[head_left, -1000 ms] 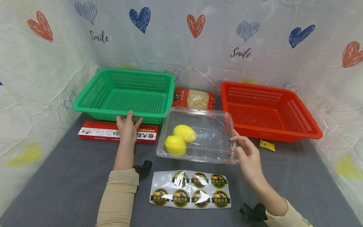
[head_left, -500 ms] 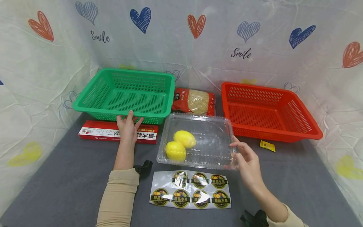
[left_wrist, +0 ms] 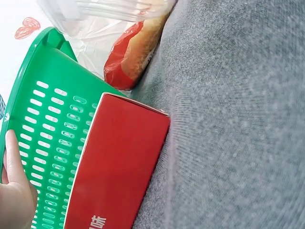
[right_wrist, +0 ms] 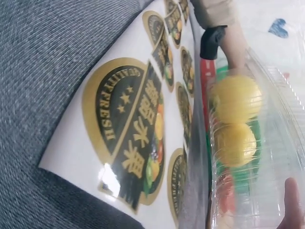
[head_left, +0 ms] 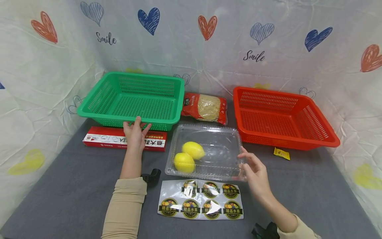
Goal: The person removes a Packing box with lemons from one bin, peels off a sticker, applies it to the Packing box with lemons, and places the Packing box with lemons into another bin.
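Note:
At the left, my left hand (head_left: 135, 136) touches the front wall and rim of the green basket (head_left: 142, 121), its fingers spread. In the left wrist view a straight finger (left_wrist: 15, 160) lies along the basket's outer side, tip near the rim. My right hand (head_left: 257, 174) grips the right edge of a clear plastic container (head_left: 221, 149). Two lemons (head_left: 193, 150) lie together in its left part. In the right wrist view the lemons (right_wrist: 236, 98) show through the clear wall, and part of my right hand (right_wrist: 291, 205) is at the container's side.
A red box (head_left: 104, 137) lies before the green basket. Behind the container is a red bag of pale food (head_left: 209, 108). A red basket (head_left: 286, 141) stands right, with a small yellow packet (head_left: 282, 153) before it. A sticker sheet (head_left: 176, 191) lies in front.
My right hand has brought the container with the lemons down and nearer, slightly left, toward the sticker sheet. More of the red bag shows behind it. My left hand stays at the green basket.

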`<state>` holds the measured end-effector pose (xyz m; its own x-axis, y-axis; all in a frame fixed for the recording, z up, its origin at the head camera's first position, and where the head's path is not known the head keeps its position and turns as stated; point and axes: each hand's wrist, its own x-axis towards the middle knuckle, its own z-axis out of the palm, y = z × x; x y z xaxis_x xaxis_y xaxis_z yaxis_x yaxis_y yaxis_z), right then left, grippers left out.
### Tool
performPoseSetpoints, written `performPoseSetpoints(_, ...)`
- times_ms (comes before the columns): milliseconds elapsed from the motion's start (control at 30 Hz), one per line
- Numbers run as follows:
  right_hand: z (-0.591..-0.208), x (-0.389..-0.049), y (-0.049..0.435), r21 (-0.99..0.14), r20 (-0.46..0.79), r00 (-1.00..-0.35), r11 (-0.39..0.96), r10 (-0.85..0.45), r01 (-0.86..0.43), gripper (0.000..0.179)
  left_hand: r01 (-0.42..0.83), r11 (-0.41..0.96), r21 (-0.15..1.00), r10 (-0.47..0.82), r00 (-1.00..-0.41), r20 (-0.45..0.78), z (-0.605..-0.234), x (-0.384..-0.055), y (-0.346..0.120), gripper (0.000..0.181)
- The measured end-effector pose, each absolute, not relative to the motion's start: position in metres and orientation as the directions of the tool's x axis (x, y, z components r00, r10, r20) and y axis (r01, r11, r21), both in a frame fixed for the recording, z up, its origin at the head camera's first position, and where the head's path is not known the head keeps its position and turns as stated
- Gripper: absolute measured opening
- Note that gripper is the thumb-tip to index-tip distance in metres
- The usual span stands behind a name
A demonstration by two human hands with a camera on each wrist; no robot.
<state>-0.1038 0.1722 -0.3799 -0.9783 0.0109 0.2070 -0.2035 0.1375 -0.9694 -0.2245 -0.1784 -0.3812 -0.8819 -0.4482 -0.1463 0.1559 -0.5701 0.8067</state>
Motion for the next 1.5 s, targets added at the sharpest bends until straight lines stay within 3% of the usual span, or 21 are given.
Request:
performPoseSetpoints(933, -0.393, -0.131, 0.171, -0.988, 0.119, -0.993, 0.101, -0.005, -0.119, 0.023, 0.162, -0.568, 0.807, -0.444, -0.886, -0.134, -0.381, -0.222, -0.178, 0.022)
performPoseSetpoints(1500, -0.398, -0.139, 0.174, -0.981, 0.082, -0.994, 0.173, -0.065, -0.092, 0.022, 0.168, -0.571, 0.804, -0.449, -0.883, -0.134, -0.382, -0.223, -0.177, 0.025)
